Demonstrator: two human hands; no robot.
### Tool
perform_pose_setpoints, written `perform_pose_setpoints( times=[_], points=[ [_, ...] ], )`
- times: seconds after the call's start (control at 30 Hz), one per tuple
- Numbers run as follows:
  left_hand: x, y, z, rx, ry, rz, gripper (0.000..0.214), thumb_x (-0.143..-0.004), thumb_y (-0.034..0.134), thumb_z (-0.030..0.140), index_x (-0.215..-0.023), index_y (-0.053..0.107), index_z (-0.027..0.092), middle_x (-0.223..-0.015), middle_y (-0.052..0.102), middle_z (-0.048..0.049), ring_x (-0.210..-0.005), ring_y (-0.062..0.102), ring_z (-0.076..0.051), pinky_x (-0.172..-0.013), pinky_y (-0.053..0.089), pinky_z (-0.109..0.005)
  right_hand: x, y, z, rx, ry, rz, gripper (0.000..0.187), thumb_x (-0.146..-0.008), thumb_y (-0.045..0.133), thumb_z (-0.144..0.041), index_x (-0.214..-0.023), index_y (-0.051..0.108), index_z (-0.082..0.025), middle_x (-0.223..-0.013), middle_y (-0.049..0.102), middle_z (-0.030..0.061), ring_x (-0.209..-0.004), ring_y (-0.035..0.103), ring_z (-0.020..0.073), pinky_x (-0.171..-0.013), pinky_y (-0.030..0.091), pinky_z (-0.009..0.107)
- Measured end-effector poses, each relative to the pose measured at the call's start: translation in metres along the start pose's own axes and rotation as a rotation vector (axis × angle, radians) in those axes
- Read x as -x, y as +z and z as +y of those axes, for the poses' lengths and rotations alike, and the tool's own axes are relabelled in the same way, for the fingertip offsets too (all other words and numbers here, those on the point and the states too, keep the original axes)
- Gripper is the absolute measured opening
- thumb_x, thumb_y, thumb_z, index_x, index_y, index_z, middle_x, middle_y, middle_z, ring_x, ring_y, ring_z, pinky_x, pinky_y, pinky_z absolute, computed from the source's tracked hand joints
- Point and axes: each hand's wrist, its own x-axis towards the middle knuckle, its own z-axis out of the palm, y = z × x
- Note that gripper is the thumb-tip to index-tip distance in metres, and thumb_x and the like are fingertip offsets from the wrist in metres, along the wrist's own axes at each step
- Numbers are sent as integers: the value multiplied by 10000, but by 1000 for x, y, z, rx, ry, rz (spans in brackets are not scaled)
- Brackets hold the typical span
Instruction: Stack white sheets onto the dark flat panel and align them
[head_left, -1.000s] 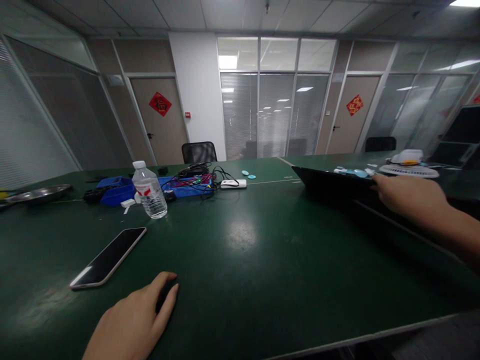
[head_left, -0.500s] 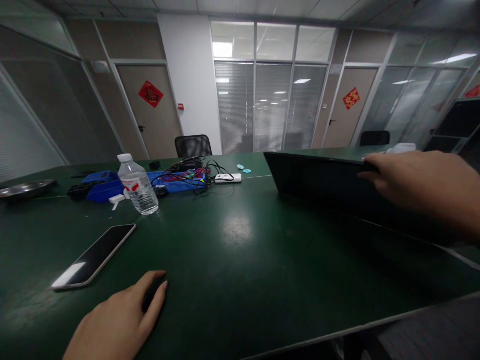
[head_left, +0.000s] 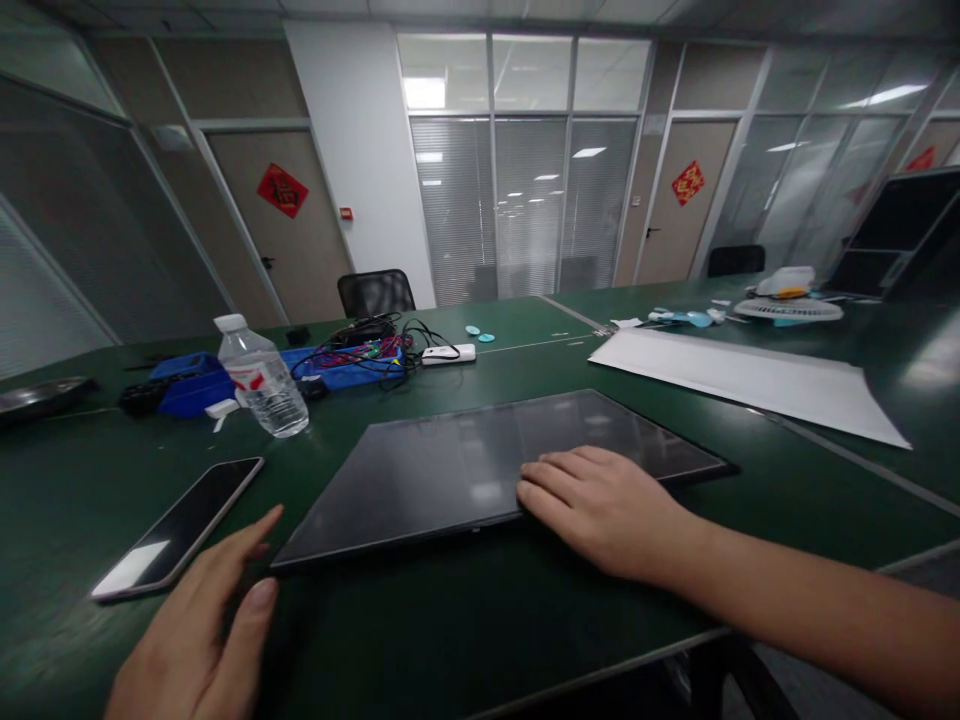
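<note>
A thin black display panel with a glossy face lies nearly flat, just above or on the green table in front of me. My right hand grips its near edge, right of the middle. The fingers rest over the glossy top, and my thumb is hidden. My left hand is beside the panel's near left corner, thumb and index finger apart, holding nothing. A phone lies face up beyond my left hand.
A water bottle stands behind the phone. Blue trays with tangled wires and a white power strip lie farther back. At right are a white sheet and a white fan-like object. The table's near edge runs below.
The panel has come from upright at the right to nearly flat in front of me, carried by my right hand. The white sheet is uncovered. My left hand has shifted slightly left.
</note>
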Motion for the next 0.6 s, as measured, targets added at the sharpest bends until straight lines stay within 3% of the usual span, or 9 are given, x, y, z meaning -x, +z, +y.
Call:
perform_pose_setpoints(
  times=[0.13, 0.2, 0.27, 0.33, 0.43, 0.5, 0.6],
  points=[
    [-7, 13, 3, 11, 124, -107, 567, -997, 432, 532, -1541, 437, 373, -1647, 397, -11, -1472, 429, -325, -1205, 363, -569, -12, 28, 4, -44, -188, -11, 323, -1057, 445, -413, -1119, 698, -220, -1083, 746, 100, -933, 676, 228, -795, 491, 376],
    [-10, 19, 2, -6, 172, -189, 554, -964, 494, 575, -1490, 515, 400, -1634, 419, 12, -1473, 429, -338, -1201, 362, -582, -16, 34, 14, -97, -260, -41, 353, -1051, 458, -459, -1151, 691, -213, -1071, 743, 96, -937, 674, 219, -848, 484, 383],
    [-12, 22, 2, -6, 193, -247, 524, -947, 523, 594, -1431, 585, 403, -1593, 475, 15, -1464, 441, -339, -1188, 378, -578, -18, 37, 34, -137, -229, -71, 393, -1040, 467, -492, -1194, 684, -202, -1057, 740, 97, -958, 670, 220, -889, 475, 392],
    [-12, 22, 2, 3, 186, -269, 502, -948, 520, 598, -1400, 615, 401, -1562, 508, 15, -1456, 449, -334, -1173, 400, -567, -16, 38, 66, -116, -110, -101, 388, -1039, 463, -453, -1207, 689, -186, -1052, 737, 103, -976, 665, 228, -903, 470, 397],
    [-12, 20, 2, 8, 172, -272, 484, -962, 482, 601, -1388, 617, 414, -1557, 505, 25, -1457, 440, -330, -1165, 398, -578, 4, 40, 134, 39, 117, -173, 348, -1021, 457, -346, -1175, 711, -165, -1081, 730, 131, -985, 659, 251, -904, 466, 406],
    [-11, 18, 2, 6, 168, -276, 469, -974, 455, 597, -1386, 611, 436, -1563, 493, 39, -1461, 429, -326, -1170, 382, -586, 33, 42, 182, 158, 299, -220, 397, -1001, 472, -350, -1271, 669, -136, -1190, 701, 175, -1046, 645, 281, -922, 460, 412],
    [-9, 16, 2, 2, 164, -271, 448, -986, 438, 579, -1374, 619, 449, -1586, 460, 45, -1470, 410, -322, -1176, 372, -579, 97, 46, 243, 266, 581, -240, 627, -991, 474, -427, -1511, 456, -78, -1452, 524, 280, -1215, 579, 332, -952, 446, 419]
  ],
)
